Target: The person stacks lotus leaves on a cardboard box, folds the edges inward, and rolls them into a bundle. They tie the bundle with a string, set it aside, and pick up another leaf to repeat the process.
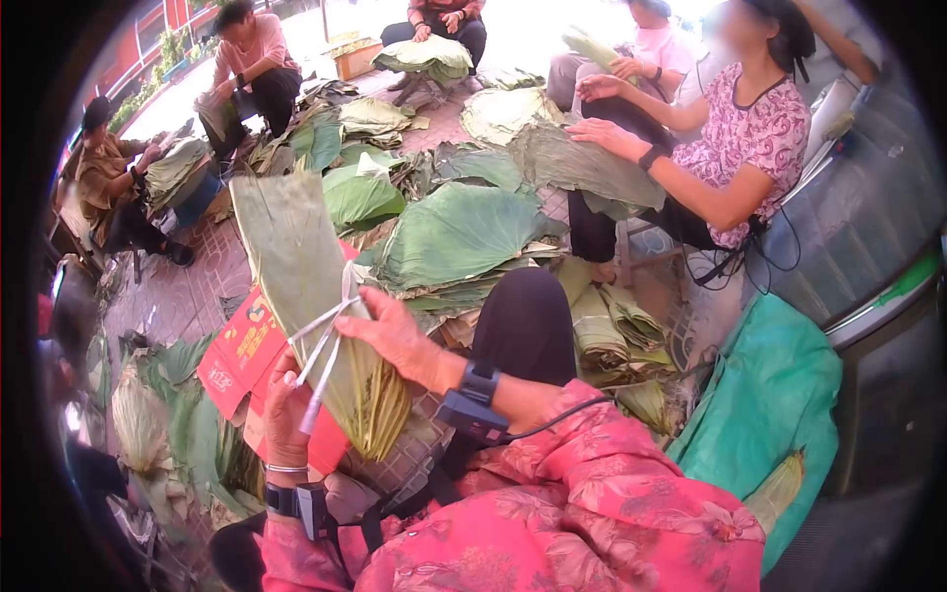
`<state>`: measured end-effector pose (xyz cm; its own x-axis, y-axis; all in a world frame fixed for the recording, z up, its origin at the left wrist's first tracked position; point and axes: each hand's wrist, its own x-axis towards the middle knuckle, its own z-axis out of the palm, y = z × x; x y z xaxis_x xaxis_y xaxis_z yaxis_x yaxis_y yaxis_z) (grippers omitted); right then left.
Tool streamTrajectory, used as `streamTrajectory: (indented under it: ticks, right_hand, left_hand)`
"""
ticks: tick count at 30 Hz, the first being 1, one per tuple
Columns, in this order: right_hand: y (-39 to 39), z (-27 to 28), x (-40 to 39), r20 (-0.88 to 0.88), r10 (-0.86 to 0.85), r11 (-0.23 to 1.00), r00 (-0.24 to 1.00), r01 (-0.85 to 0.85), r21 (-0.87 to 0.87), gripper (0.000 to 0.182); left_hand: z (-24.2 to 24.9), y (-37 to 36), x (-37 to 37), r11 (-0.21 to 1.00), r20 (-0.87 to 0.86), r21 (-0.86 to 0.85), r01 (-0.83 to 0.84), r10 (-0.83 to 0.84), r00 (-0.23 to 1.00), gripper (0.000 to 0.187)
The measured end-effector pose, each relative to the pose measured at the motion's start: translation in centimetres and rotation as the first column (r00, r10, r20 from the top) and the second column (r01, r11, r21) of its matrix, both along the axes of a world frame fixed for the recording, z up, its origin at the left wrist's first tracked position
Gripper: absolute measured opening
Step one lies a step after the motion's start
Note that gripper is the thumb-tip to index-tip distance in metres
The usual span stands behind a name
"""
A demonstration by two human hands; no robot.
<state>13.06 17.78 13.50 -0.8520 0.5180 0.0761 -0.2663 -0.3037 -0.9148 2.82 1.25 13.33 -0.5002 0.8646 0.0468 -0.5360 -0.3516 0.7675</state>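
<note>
A folded bundle of dried lotus leaves [301, 247] stands slanted in front of me, its stalk ends gathered at the bottom. A white tie strap [318, 365] crosses its middle. My left hand [286, 419], at the bundle's lower left, is closed around a length of the strap that hangs down. My right hand [395, 340] lies against the bundle's right side, thumb and fingers pinched on the strap where it crosses. Part of the bundle's edge is hidden behind my right fingers. A red printed cardboard box [242, 355] lies behind the bundle.
Large green lotus leaves [464, 237] are piled ahead. More bundles [597, 331] lie right of my knee, beside a green sack [760, 405]. Leaves [187, 414] cover the ground at left. A person in a patterned top [760, 148] handles leaves at right; several others sit around.
</note>
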Motion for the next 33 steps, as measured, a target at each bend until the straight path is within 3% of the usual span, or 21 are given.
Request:
streamTrajectory:
  ticks: [2, 3, 6, 8, 13, 14, 15, 16, 17, 18, 19, 21, 23, 26, 27, 28, 29, 30, 33]
  right_hand:
    - [3.6, 4.5, 4.2, -0.081, -0.019, 1.000, 0.997, 0.020, 0.014, 0.024]
    - [5.4, 6.9, 6.9, -0.076, -0.067, 0.997, 0.995, 0.069, 0.018, 0.023]
    - [10.7, 11.4, 15.7, -0.042, -0.362, 0.919, 0.931, 0.364, 0.152, 0.021]
    - [13.7, 12.4, 21.1, 0.002, -0.564, 0.808, 0.826, 0.552, 0.208, 0.023]
    - [19.7, 6.0, 32.2, 0.317, -0.655, 0.755, 0.686, 0.606, 0.250, 0.027]
    - [21.2, 2.5, 34.3, 0.417, -0.665, 0.746, 0.619, 0.572, 0.341, 0.041]
    - [21.0, -1.0, 34.9, 0.433, -0.817, 0.573, 0.381, 0.621, 0.535, 0.062]
    - [20.6, -3.3, 35.9, 0.450, -0.877, 0.473, 0.170, 0.129, 0.872, 0.076]
    - [20.6, -7.0, 37.1, 0.440, -0.891, 0.421, 0.110, -0.156, 0.893, 0.066]
    - [22.1, -11.0, 38.7, 0.614, -0.778, 0.537, 0.130, -0.370, 0.758, 0.055]
    - [21.4, -11.7, 37.8, 0.687, -0.724, 0.615, 0.054, -0.401, 0.679, 0.050]
    - [22.0, -10.3, 36.4, 0.717, -0.697, 0.640, 0.014, -0.438, 0.631, 0.049]
    - [20.1, -4.4, 33.3, 0.684, -0.727, 0.635, -0.067, -0.446, 0.631, 0.043]
    - [21.3, -1.7, 29.5, 0.533, -0.826, 0.412, 0.183, -0.449, 0.793, 0.047]
    - [22.6, -3.0, 28.3, 0.381, -0.828, 0.258, 0.412, -0.324, 0.910, 0.047]
    - [22.6, -1.8, 25.8, 0.347, -0.758, 0.258, 0.552, -0.234, 0.937, 0.045]
    - [22.1, -0.6, 23.3, 0.337, -0.701, 0.237, 0.628, -0.241, 0.941, 0.045]
    - [22.9, -1.5, 21.3, 0.260, -0.637, 0.137, 0.726, -0.226, 0.965, 0.046]
    - [24.6, -3.7, 16.3, 0.284, -0.509, 0.038, 0.813, -0.308, 0.951, 0.044]
  left_hand:
    - [0.4, 0.0, -0.7, 0.987, -0.064, 0.019, 0.159, -0.157, 0.985, 0.052]
    - [0.2, 0.2, -0.7, 0.992, -0.058, -0.015, 0.126, -0.127, 0.990, 0.051]
    - [-1.8, -0.1, -0.7, 0.992, -0.019, -0.097, 0.075, -0.077, 0.997, 0.049]
    - [-4.7, -0.6, -1.6, 0.989, 0.021, -0.116, 0.090, -0.088, 0.996, 0.049]
    - [-6.4, -0.6, -1.3, 0.975, 0.060, -0.214, 0.060, -0.048, 0.997, 0.044]
    - [-6.5, -0.4, -1.3, 0.974, 0.057, -0.221, 0.057, -0.046, 0.997, 0.043]
    - [-6.6, -0.4, -1.3, 0.971, 0.053, -0.231, 0.056, -0.044, 0.998, 0.043]
    - [-6.8, -0.5, -1.3, 0.969, 0.049, -0.239, 0.059, -0.048, 0.998, 0.043]
    - [-7.1, -0.5, -1.4, 0.968, 0.044, -0.244, 0.056, -0.047, 0.998, 0.042]
    - [-7.3, -0.6, -1.5, 0.965, 0.041, -0.256, 0.056, -0.047, 0.998, 0.042]
    - [-7.4, -0.8, -1.5, 0.961, 0.037, -0.271, 0.056, -0.048, 0.998, 0.041]
    - [-7.6, -1.2, -1.7, 0.955, 0.044, -0.291, 0.047, -0.036, 0.998, 0.041]
    - [-8.5, -1.5, -2.0, 0.946, 0.064, -0.320, 0.046, -0.027, 0.998, 0.040]
    - [-8.9, -1.6, -1.8, 0.933, 0.066, -0.358, 0.033, -0.010, 0.998, 0.039]
    - [-9.1, -1.6, -1.7, 0.932, 0.080, -0.360, 0.032, -0.004, 0.997, 0.037]
    - [-9.3, -1.4, -1.6, 0.933, 0.077, -0.359, 0.037, -0.009, 0.997, 0.037]
    - [-9.5, -1.3, -1.6, 0.932, 0.073, -0.359, 0.040, -0.014, 0.997, 0.036]
    - [-9.5, -1.3, -1.6, 0.931, 0.068, -0.361, 0.043, -0.019, 0.997, 0.036]
    - [-8.6, -1.0, -1.3, 0.926, 0.069, -0.378, 0.027, -0.001, 0.998, 0.035]
